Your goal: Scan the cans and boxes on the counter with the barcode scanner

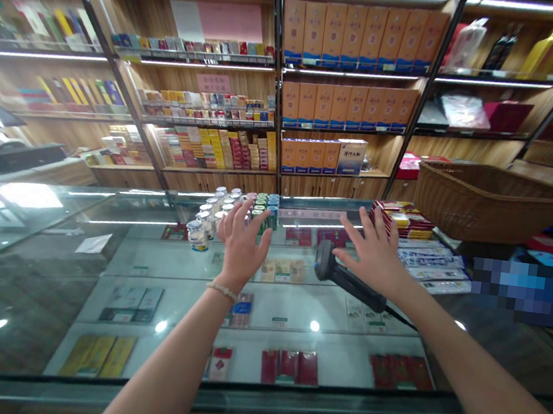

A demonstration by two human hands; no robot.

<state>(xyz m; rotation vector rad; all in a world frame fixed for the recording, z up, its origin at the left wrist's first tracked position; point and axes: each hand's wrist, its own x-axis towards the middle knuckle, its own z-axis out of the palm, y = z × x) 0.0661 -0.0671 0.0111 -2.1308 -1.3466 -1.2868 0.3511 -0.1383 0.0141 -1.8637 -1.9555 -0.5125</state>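
Head camera: bare hands spread above a glass counter

The left hand was raised with its thumb apart and nothing seen clamped; small capped jars stood at its ten o'clock, green containers at its one. Whether it touched either, I could not tell. The right hand had its fingers splayed, and a black scanner lay at its eight o'clock, contact unclear.

The likeliest mishap, I judged, was a topple: a low sweep of the left fingers could have tipped the closely grouped jars. The scanner's cable, running toward five o'clock beneath the right forearm, might have snagged and dragged it.

At the right hand's eleven o'clock, a white-and-blue box seemed to read 洋河大曲. Characters on the orange boxes above it were too small to read, as were those on a pink strip at that hand's ten o'clock and a pink shelf notice at the left hand's eleven
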